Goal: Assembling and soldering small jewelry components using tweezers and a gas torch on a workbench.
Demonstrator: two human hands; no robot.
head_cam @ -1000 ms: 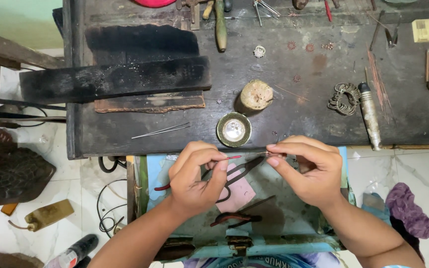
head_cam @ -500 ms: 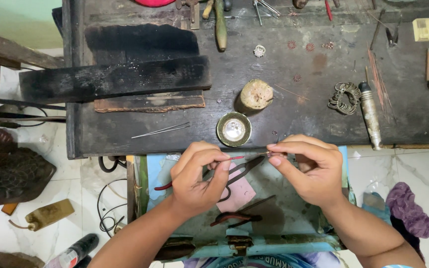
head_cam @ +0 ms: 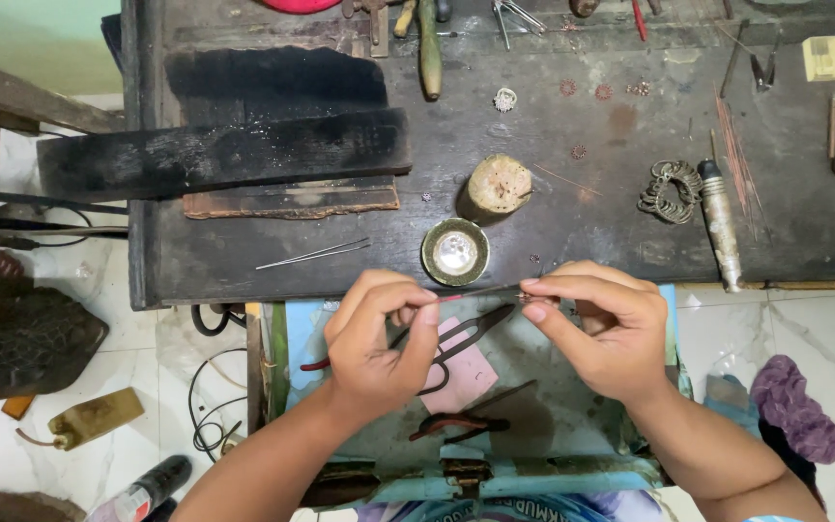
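Observation:
My left hand (head_cam: 379, 338) grips small pliers (head_cam: 480, 292) with red-sleeved handles; their thin jaws point right. My right hand (head_cam: 601, 329) pinches a tiny metal piece (head_cam: 533, 298) between thumb and forefinger at the jaw tips. Both hands hover over an open blue drawer (head_cam: 533, 474), just in front of the dark workbench (head_cam: 553, 222). In the drawer lie black shears (head_cam: 466, 333), a pink pad (head_cam: 466, 372) and red-handled pliers (head_cam: 456, 425).
On the bench sit a small round metal dish (head_cam: 455, 251), a wooden stump (head_cam: 498, 184), tweezers (head_cam: 316, 253), a coil of wire rings (head_cam: 669, 188), a metal handpiece (head_cam: 720, 222) and charred blocks (head_cam: 234, 155). A purple cloth (head_cam: 794, 406) and cables lie on the tiled floor.

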